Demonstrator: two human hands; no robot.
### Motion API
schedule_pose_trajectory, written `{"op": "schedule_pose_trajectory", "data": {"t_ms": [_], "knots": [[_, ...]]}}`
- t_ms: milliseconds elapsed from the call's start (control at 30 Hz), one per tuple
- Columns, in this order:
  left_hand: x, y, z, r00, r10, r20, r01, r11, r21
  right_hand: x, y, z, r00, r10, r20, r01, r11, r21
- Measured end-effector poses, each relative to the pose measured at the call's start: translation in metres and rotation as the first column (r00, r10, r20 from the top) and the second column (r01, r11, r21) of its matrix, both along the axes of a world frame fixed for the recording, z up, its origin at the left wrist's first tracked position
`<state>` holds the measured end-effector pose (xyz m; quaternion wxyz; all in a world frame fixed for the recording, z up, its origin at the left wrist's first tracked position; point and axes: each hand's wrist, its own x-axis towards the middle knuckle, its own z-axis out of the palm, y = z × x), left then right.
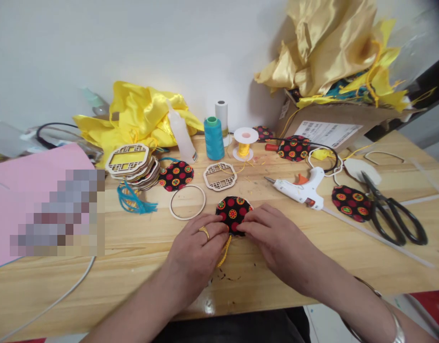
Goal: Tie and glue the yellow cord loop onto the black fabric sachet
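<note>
I count two hands, one round patch (232, 212) between them, four more patterned pieces (176, 176): one left and farther, two far right near the box (319, 119), one right beside the scissors (383, 202). One each: wooden ring (186, 218), loose lattice frame (209, 182), glue gun (305, 189), teal thread cone (214, 139), spool of yellow thread (245, 150), white bottle (183, 136). Stack of frames (144, 174) on the left, can't count the layers.

Grip: left hand (196, 247) has fingers together, clamped on the patch's near-left edge. Right hand (281, 245) same on the near-right edge. Patch sits between the two sets of fingertips, far part uncovered. I can't see the underside, so can't tell if it touches the table (140, 267). Location: near middle, nearer than the lattice frame, right of the wooden ring, left of the glue gun.

Pointing: printed face up at my camera, outline round, no clear long axis. One yellow cord (225, 252) shows at its near edge, running near-far, lower end toward near and slightly left
</note>
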<state>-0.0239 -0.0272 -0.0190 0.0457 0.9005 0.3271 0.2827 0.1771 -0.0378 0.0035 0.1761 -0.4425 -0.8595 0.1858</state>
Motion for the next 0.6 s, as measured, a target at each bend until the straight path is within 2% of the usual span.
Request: {"op": "schedule_pose_trajectory", "data": {"t_ms": [200, 600], "knots": [[0.001, 0.001, 0.000, 1.000, 0.008, 0.014, -0.008, 1.000, -0.005, -0.004, -0.017, -0.007, 0.975, -0.023, 0.220, -0.003, 0.993, 0.119], [0.003, -0.002, 0.006, 0.998, 0.060, -0.032, -0.061, 0.997, -0.043, -0.013, -0.019, -0.006, 0.920, 0.010, 0.391, -0.106, 0.969, 0.224]]}}
